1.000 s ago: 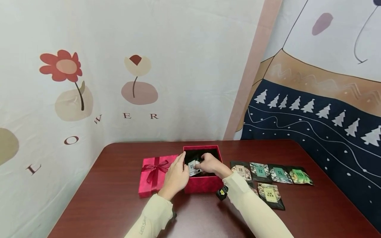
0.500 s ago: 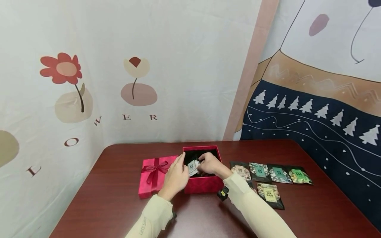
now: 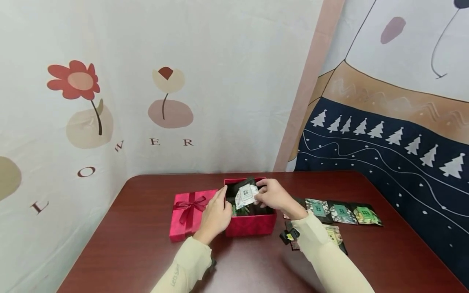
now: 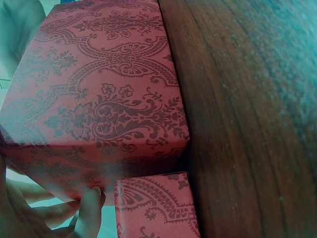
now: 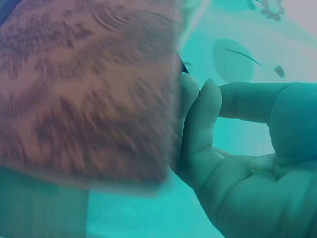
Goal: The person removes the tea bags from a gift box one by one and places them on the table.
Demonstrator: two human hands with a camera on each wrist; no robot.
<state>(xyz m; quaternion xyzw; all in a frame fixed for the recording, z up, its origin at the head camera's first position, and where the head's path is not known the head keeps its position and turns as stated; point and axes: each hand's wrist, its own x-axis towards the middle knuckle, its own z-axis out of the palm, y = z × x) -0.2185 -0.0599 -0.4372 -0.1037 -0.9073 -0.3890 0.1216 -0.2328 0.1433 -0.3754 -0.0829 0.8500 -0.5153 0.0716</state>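
A red patterned gift box (image 3: pixel 250 226) with a black inside stands at the middle of the table. My left hand (image 3: pixel 215 217) lies along its left wall; in the left wrist view, the fingers (image 4: pixel 89 210) touch that wall, low in the picture. Over the box opening, my right hand (image 3: pixel 274 195) pinches a black sachet (image 3: pixel 246 193) with a white label by its right edge. Another sachet (image 3: pixel 242 211) with green on it shows inside the box below. From the right wrist view, the box wall (image 5: pixel 89 99) covers most of the held sachet.
Left of the box lies its red lid (image 3: pixel 188 215) with a ribbon bow, near the box in the left wrist view. Several sachets (image 3: pixel 342 213) lie in rows on the right of the brown table (image 3: pixel 121 244), partly under my right forearm. A printed cloth (image 3: pixel 234 81) hangs behind.
My right hand has risen out of the box and shifted right, lifting the white-labelled sachet with it. The left hand has stayed at the box's left wall.
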